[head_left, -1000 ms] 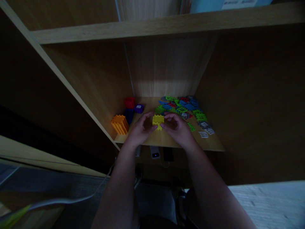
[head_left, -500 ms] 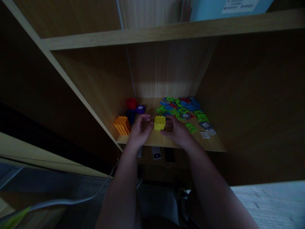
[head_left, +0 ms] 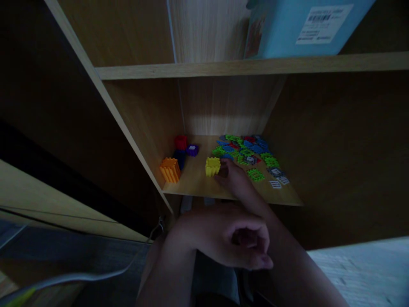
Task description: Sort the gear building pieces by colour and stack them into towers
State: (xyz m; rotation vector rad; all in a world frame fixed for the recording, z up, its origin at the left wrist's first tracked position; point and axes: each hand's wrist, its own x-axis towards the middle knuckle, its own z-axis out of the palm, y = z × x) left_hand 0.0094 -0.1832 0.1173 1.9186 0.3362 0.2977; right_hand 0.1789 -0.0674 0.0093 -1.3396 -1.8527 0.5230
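Note:
In the head view, my right hand (head_left: 231, 175) has its thumb and fingers against the right side of a yellow cube of interlocking plastic pieces (head_left: 212, 166), at the shelf's front part. The cube's top looks open, with notched edges. Nearer to me, my left hand (head_left: 228, 236) is bent over my right forearm, its fingers curled round to the thumb with nothing visible in them. Left of the cube stand an orange notched block (head_left: 170, 170), a red block (head_left: 180, 143), a dark blue piece (head_left: 180, 158) and a small purple block (head_left: 192, 150).
Loose green, blue, red and grey interlocking pieces (head_left: 246, 147) are heaped on the shelf's right side. White window-like pieces (head_left: 275, 184) lie near its front right. Overhead, a light blue box (head_left: 287, 34) stands on the upper shelf (head_left: 223, 68). A cable (head_left: 105, 273) hangs at lower left.
My left hand has left the yellow cube's side and come back towards me, over my right forearm, its fingers curling. My right hand stays at the cube. The view has tilted up slightly.

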